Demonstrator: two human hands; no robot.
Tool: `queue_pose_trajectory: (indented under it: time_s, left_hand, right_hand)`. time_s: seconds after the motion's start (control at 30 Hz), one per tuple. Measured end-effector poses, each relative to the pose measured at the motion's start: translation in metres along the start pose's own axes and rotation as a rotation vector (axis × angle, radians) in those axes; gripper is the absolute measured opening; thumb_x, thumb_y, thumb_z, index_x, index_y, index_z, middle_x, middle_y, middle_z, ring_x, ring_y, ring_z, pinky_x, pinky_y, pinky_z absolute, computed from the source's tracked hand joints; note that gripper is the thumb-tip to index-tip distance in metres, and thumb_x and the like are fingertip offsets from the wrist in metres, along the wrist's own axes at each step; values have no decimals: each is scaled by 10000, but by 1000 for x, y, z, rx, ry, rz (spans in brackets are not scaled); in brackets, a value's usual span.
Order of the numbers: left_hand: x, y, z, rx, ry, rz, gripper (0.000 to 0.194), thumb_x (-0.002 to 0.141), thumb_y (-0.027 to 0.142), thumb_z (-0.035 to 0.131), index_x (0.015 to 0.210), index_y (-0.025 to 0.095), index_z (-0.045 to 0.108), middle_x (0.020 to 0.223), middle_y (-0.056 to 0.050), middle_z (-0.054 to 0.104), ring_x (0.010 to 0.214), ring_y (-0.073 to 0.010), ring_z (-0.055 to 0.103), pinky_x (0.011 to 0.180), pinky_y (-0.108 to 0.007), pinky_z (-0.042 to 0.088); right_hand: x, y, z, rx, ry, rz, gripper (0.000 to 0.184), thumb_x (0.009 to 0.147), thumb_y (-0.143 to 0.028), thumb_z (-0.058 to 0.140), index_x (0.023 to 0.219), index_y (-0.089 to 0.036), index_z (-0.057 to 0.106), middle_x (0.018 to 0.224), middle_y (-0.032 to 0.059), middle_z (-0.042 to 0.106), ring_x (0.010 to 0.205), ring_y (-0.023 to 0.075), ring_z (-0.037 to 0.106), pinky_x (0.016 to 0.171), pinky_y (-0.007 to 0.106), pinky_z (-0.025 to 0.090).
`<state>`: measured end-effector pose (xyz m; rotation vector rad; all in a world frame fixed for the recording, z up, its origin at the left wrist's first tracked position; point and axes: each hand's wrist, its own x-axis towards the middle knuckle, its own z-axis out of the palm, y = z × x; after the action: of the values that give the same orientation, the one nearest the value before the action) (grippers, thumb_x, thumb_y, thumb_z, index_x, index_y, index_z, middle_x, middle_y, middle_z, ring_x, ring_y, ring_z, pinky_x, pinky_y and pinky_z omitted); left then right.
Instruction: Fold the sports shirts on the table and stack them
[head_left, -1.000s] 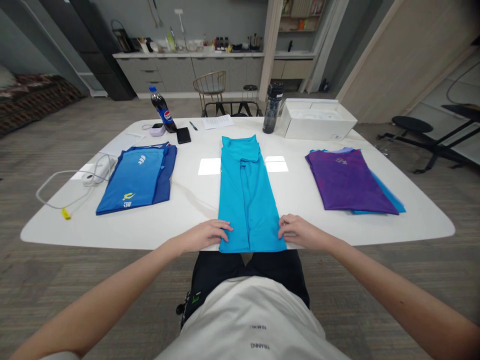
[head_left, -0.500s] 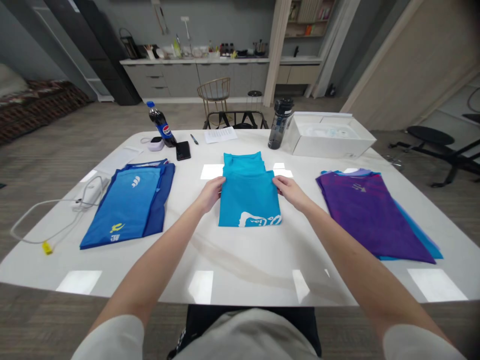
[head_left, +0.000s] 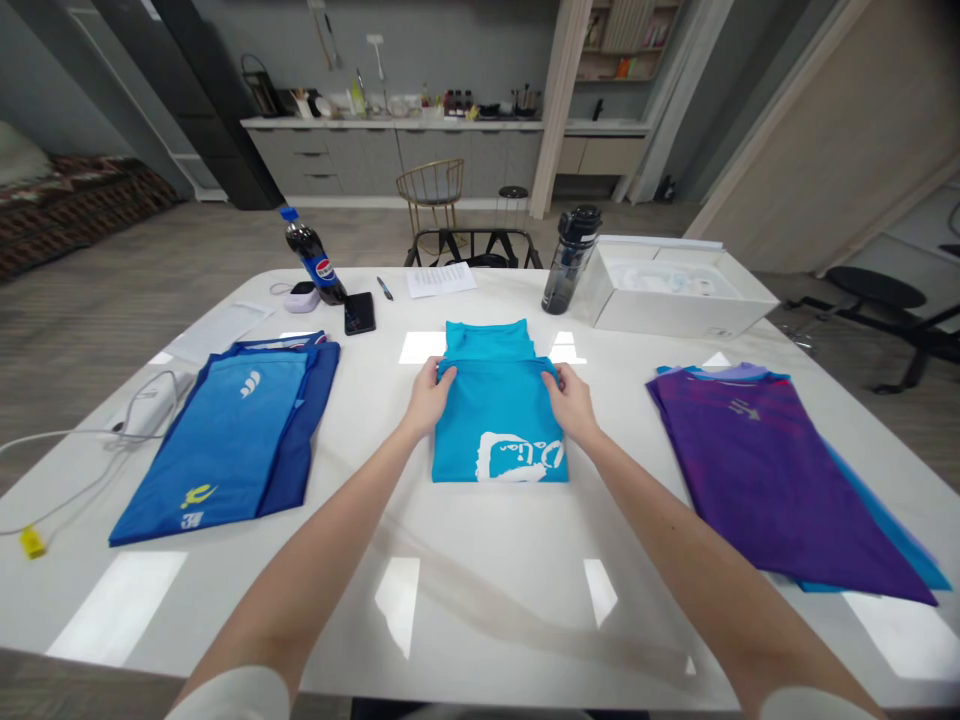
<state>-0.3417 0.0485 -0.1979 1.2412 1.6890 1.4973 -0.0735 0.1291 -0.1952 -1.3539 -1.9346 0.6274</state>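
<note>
Fabric (head_left: 499, 415) update, the turquoise piece with the white lettering: looks like a good chunk of the folding is done. The near part is doubled over into a pretty neat rectangle, lettering side up, but a strip at the far end pokes out past the top edge, uncovered, and both top corners are in hand, so I wouldn't call it finished. It's flat on the white bench (head_left: 495, 560), right between the two hands. Left hand (head_left: 429, 400) is pinching the left end of that upper edge, thumb on top; right hand (head_left: 574, 403) has the right end the same way. Can't tell how tight either one is. Blue garments (head_left: 225, 430) are stacked folded well off to the left, purple garment (head_left: 772, 470) on top of its own pile to the right.
</note>
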Motion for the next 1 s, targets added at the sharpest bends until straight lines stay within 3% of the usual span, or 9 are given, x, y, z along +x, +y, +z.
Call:
queue_pose_trajectory:
  time_s: [0.1, 0.2, 0.3, 0.43, 0.6, 0.67, 0.77, 0.87, 1.0]
  left_hand:
    - [15, -7, 1, -157, 6, -93, 315, 884, 451, 609, 1079, 203, 610, 954, -35, 715, 852, -182, 656, 782, -292, 527]
    - [38, -14, 3, -8, 14, -237, 226, 835, 366, 651, 952, 173, 661, 874, -52, 716, 826, -206, 651, 765, -310, 518]
    - [66, -9, 3, 209, 38, -137, 162, 834, 332, 644, 868, 178, 683, 814, -37, 694, 797, -202, 623, 770, -315, 489]
    - [108, -1, 5, 174, 68, 115, 231, 900, 376, 583, 999, 195, 687, 898, -19, 706, 842, -186, 622, 785, -291, 476]
    - [147, -24, 17, 376, 80, -74, 155, 883, 300, 600, 919, 182, 692, 916, -56, 717, 873, -217, 626, 851, -328, 467]
    - [157, -34, 19, 413, 69, -61, 160, 896, 311, 596, 932, 192, 697, 949, -60, 727, 914, -228, 634, 882, -334, 466]
    - [167, -39, 21, 440, 93, -7, 220, 928, 328, 569, 1063, 209, 696, 1058, -72, 731, 1006, -250, 646, 933, -356, 470]
    - [164, -34, 32, 599, 141, 82, 409, 927, 250, 550, 1325, 175, 608, 1332, -157, 637, 1228, -308, 582, 1056, -429, 425]
    - [142, -30, 61, 754, -72, 291, 473, 1009, 264, 400, 1445, 143, 537, 1501, -191, 518, 1391, -322, 473, 1198, -512, 287]
  right_hand:
    - [18, 5, 2, 6, 24, 12, 369, 978, -521, 441, 1018, -208, 633, 822, 36, 678, 738, 210, 574, 690, 294, 422]
    - [37, 12, 11, -124, -92, 89, 275, 946, -440, 490, 883, -212, 631, 783, 46, 664, 747, 223, 580, 684, 299, 397]
    - [56, 11, 15, -157, -81, 87, 281, 952, -440, 486, 858, -217, 628, 764, 48, 656, 744, 226, 581, 680, 302, 389]
    - [88, 1, 15, -54, 107, 10, 358, 994, -501, 422, 968, -213, 633, 787, 35, 662, 749, 210, 581, 702, 297, 404]
    - [133, 8, 39, -183, -3, 122, 290, 970, -418, 487, 852, -197, 634, 817, 78, 683, 785, 237, 592, 723, 322, 409]
    - [147, 16, 49, -219, -15, 126, 297, 976, -417, 481, 857, -196, 640, 832, 91, 690, 803, 248, 601, 742, 333, 422]
    - [159, 22, 57, -245, 19, 101, 329, 1006, -436, 438, 995, -192, 660, 929, 111, 705, 888, 270, 624, 803, 362, 454]
    - [159, 15, 64, -361, -13, 144, 350, 985, -387, 494, 1212, -157, 630, 1186, 189, 665, 1090, 342, 602, 909, 458, 468]
    - [146, -5, 82, -407, -20, -97, 459, 1020, -306, 402, 1425, -123, 517, 1439, 237, 531, 1315, 368, 488, 1086, 559, 375]
